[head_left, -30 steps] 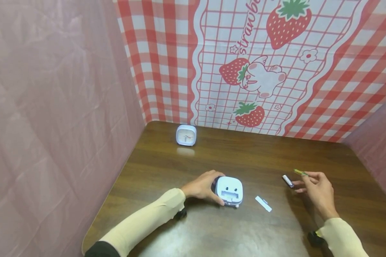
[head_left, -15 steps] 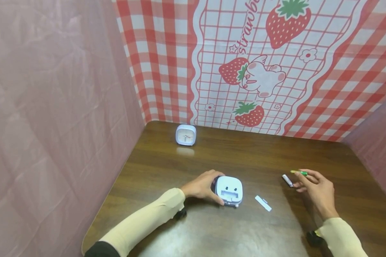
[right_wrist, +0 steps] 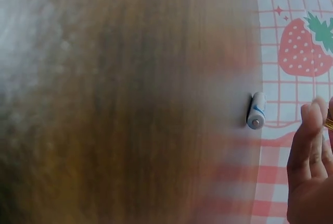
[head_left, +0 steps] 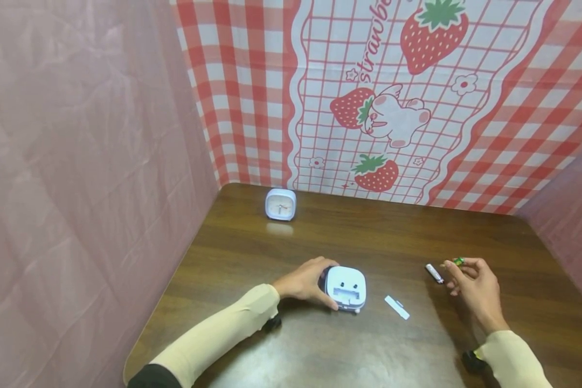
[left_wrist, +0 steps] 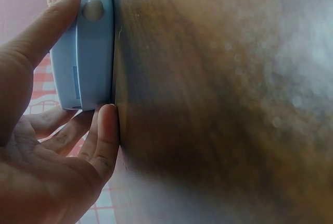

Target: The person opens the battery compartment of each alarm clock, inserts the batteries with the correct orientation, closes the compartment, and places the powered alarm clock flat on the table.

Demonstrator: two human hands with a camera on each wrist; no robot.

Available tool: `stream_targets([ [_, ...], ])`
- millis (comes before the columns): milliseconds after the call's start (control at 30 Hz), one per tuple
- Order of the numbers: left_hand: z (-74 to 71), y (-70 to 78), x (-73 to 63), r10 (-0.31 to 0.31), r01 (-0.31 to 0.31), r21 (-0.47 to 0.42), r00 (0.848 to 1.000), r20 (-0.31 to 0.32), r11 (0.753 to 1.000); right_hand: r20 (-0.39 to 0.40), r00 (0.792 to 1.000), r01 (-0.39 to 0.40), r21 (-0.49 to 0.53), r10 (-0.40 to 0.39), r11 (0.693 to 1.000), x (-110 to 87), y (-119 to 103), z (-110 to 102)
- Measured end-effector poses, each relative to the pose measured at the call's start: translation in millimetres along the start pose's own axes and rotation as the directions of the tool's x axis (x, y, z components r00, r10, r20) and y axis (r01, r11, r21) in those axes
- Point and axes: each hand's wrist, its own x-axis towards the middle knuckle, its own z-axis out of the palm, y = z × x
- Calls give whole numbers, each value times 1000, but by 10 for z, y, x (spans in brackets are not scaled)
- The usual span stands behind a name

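My left hand [head_left: 302, 281] grips a white alarm clock [head_left: 347, 278] lying face down, its back up and its battery compartment uncovered. In the left wrist view, the thumb lies along one side of the clock [left_wrist: 95, 57] and the fingers curl under its edge. Above the table at the right, my right hand [head_left: 481, 293] pinches a green battery [head_left: 458, 261] between thumb and fingers. Only its gold-coloured end shows at the edge of the right wrist view. Just left of these fingers a white battery [head_left: 434, 273] rests on the wood.
Between the hands lies the clock's slim white battery cover [head_left: 397, 307]. Another white alarm clock [head_left: 280, 205] stands upright at the back left of the brown wooden table [head_left: 349, 231]. A strawberry-print cloth [head_left: 315, 108] hangs behind, and a pink curtain [head_left: 92, 161] flanks the left side.
In my right hand the green battery has been turned, from pointing left to mostly hidden between the fingers. The lower fingers have drawn away from the white battery. The left hand stays still.
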Motion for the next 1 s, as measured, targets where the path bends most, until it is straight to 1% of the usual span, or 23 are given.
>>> stream_targets([
  [133, 6, -4, 6, 2, -2, -2, 1000, 1, 1000, -16, 1000, 3, -152, -5, 988, -7, 15, -28],
  [167, 5, -5, 7, 3, -3, 1, 1000, -1, 1000, -16, 1000, 8, -174, -11, 985, -9, 17, -32],
  [333, 1, -5, 6, 3, -3, 9, 1000, -11, 1000, -12, 1000, 25, -198, -28, 980, -14, 6, -23],
  [467, -4, -3, 1, 2, -2, 8, 1000, -7, 1000, 38, 998, 55, -228, -48, 972, -32, -7, -13],
  [600, -8, -1, -1, 2, -2, 5, 1000, 1, 1000, 80, 994, 101, -300, -80, 949, -54, -13, -5],
  [700, -7, -3, -2, 3, -3, 1, 1000, 3, 1000, 97, 991, 119, -334, -92, 935, -56, -8, 4],
  [867, -9, -6, -2, 3, -3, -2, 1000, 2, 1000, 159, 981, 160, -374, -107, 913, -49, 6, 17],
  [933, -12, -2, -3, 1, -1, -2, 1000, 1, 1000, 170, 980, 161, -391, -101, 906, -53, 4, 19],
  [1000, -14, 2, -4, -1, 1, -1, 1000, 1, 1000, 164, 983, 144, -416, -82, 898, -60, -7, 16],
])
